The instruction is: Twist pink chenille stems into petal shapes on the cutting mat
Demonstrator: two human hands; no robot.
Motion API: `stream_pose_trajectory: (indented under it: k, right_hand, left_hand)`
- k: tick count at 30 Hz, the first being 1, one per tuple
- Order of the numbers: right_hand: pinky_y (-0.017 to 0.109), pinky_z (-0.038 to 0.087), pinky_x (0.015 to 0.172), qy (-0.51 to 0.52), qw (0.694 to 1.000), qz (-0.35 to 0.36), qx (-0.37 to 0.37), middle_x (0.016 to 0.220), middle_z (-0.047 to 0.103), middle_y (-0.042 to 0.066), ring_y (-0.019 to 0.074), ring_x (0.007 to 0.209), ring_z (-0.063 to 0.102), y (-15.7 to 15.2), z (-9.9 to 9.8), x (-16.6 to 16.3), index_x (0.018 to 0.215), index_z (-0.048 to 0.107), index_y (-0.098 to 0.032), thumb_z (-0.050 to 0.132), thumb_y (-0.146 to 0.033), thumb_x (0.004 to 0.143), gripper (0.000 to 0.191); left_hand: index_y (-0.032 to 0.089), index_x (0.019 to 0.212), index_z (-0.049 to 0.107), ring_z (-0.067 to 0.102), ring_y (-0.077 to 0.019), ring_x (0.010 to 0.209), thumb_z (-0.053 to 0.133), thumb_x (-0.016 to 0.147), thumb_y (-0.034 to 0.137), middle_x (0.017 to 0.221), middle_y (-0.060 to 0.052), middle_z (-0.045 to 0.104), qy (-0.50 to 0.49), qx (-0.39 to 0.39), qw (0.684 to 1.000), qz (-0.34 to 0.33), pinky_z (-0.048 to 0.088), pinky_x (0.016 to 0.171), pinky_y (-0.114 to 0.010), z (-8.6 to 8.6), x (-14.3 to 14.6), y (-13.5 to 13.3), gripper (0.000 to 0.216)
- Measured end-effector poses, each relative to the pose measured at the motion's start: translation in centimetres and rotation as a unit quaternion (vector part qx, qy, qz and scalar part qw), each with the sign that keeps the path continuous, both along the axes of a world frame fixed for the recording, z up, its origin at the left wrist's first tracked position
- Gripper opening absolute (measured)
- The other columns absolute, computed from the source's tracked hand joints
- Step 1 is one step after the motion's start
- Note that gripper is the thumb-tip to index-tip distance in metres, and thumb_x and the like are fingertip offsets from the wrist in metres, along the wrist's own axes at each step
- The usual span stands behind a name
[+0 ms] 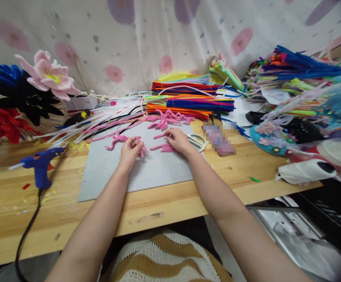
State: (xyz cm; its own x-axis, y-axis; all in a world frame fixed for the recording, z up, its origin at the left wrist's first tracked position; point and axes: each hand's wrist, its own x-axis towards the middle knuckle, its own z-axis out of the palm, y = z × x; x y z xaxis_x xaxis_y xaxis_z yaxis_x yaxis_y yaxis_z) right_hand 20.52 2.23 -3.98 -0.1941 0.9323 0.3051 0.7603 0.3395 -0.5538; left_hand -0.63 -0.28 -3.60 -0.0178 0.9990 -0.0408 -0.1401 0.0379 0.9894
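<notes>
My left hand [131, 152] is closed in a pinch on a bent pink pipe cleaner [142, 150] above the grey cutting mat [106, 172]. Close by its fingertips lie curled pink pieces [116, 140]. Further right, my right hand [178, 140] has its fingers curled together at the end of a short pink stem [158, 136]. Beneath that hand rests a small bunch of cut pink pipe cleaners [166, 148], partly hidden by it. Scissors with pale handles [200, 141] lie beside the right wrist, their blades out of sight. Behind both hands sits a pile of twisted pink pieces [169, 118].
A blue glue gun [42, 166] stands at the left, its cord running off the front edge. Bundles of coloured pipe cleaners [200, 107] line the back. Fuzzy flowers [48, 74] rise at the far left. A white cylindrical object [304, 171] lies at the right edge.
</notes>
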Motion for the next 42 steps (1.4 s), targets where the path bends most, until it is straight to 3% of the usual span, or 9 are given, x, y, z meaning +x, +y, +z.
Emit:
stream_pose_trajectory:
  k: [4,7,10,17,20,23,26,30,42]
  right_hand:
    - [0.032,0.038,0.082,-0.036,0.996,0.081,0.010,0.091,0.062,0.006,0.0184,0.088,0.051,-0.8,0.3,-1.0,0.089,0.063,-0.018,0.058,-0.030,0.075,0.019]
    - [0.032,0.036,0.084,-0.061,0.988,0.137,0.018,0.098,0.062,0.006,0.0184,0.092,0.051,-1.3,0.2,-2.2,0.083,0.062,-0.018,0.058,-0.023,0.074,0.011]
    - [0.031,0.037,0.083,-0.050,0.991,0.114,0.041,0.093,0.062,0.007,0.0181,0.090,0.052,-1.5,0.0,-3.1,0.079,0.059,-0.018,0.052,-0.014,0.074,0.010]
    - [0.025,0.040,0.070,0.111,0.987,0.020,0.118,0.089,0.057,0.006,0.0137,0.078,0.052,-2.2,0.7,-4.5,0.083,0.055,-0.018,0.043,-0.017,0.078,0.012]
    - [0.024,0.039,0.066,0.111,0.989,0.018,0.094,0.081,0.057,0.004,0.0130,0.073,0.051,-2.6,0.6,-5.6,0.078,0.055,-0.018,0.047,-0.018,0.075,0.009]
    - [0.024,0.038,0.065,0.140,0.990,0.020,0.015,0.073,0.058,0.000,0.0122,0.069,0.051,-2.6,0.1,-6.2,0.076,0.056,-0.018,0.049,-0.021,0.073,0.008]
    - [0.024,0.038,0.063,0.204,0.976,0.020,-0.074,0.069,0.058,-0.001,0.0109,0.065,0.050,-2.2,0.0,-6.2,0.073,0.056,-0.017,0.052,-0.024,0.071,0.008]
    - [0.023,0.037,0.060,0.275,0.952,0.034,-0.132,0.063,0.055,-0.003,0.0093,0.058,0.047,-1.9,0.3,-5.9,0.070,0.054,-0.016,0.054,-0.028,0.070,0.012]
    - [0.022,0.036,0.061,0.184,0.977,0.025,-0.101,0.064,0.057,-0.002,0.0098,0.062,0.048,-2.5,0.5,-6.0,0.069,0.057,-0.016,0.053,-0.022,0.068,0.007]
  left_hand:
    - [0.013,0.089,0.057,0.048,-0.0056,0.043,0.070,0.058,0.030,0.059,0.005,0.054,0.018,0.003,1.000,-0.018,0.038,0.040,-0.017,-0.1,0.2,-0.1,0.037]
    - [0.014,0.085,0.057,0.053,-0.0075,0.049,0.068,0.059,0.030,0.062,0.003,0.056,0.029,0.000,0.999,-0.014,0.044,0.046,-0.020,-0.2,0.3,-0.3,0.033]
    - [0.014,0.085,0.056,0.054,-0.0091,0.049,0.067,0.061,0.030,0.060,0.003,0.056,0.038,-0.005,0.999,-0.022,0.046,0.047,-0.022,-0.4,0.5,-0.4,0.031]
    - [0.014,0.080,0.056,0.053,-0.0083,0.047,0.067,0.061,0.035,0.059,0.002,0.057,0.054,-0.003,0.998,-0.012,0.044,0.044,-0.021,-0.9,0.9,-0.3,0.031]
    - [0.014,0.084,0.057,0.053,-0.0084,0.048,0.068,0.059,0.033,0.063,0.002,0.058,0.049,0.004,0.999,-0.022,0.044,0.045,-0.021,-1.1,0.9,-0.2,0.033]
    - [0.014,0.085,0.057,0.056,-0.0093,0.054,0.070,0.056,0.030,0.069,0.000,0.061,0.042,0.016,0.998,-0.033,0.045,0.048,-0.021,-1.2,1.0,-0.1,0.036]
    - [0.014,0.092,0.055,0.056,-0.0096,0.052,0.070,0.056,0.030,0.068,0.000,0.061,0.043,0.018,0.999,-0.028,0.045,0.048,-0.022,-1.5,0.9,0.0,0.042]
    - [0.014,0.106,0.050,0.055,-0.0097,0.050,0.069,0.058,0.028,0.067,0.002,0.061,0.061,0.035,0.998,-0.003,0.045,0.049,-0.023,-1.9,0.8,0.0,0.054]
    - [0.015,0.109,0.051,0.059,-0.0115,0.063,0.064,0.065,0.024,0.074,-0.001,0.064,0.173,0.071,0.982,0.032,0.047,0.064,-0.025,-1.9,0.9,-0.5,0.046]
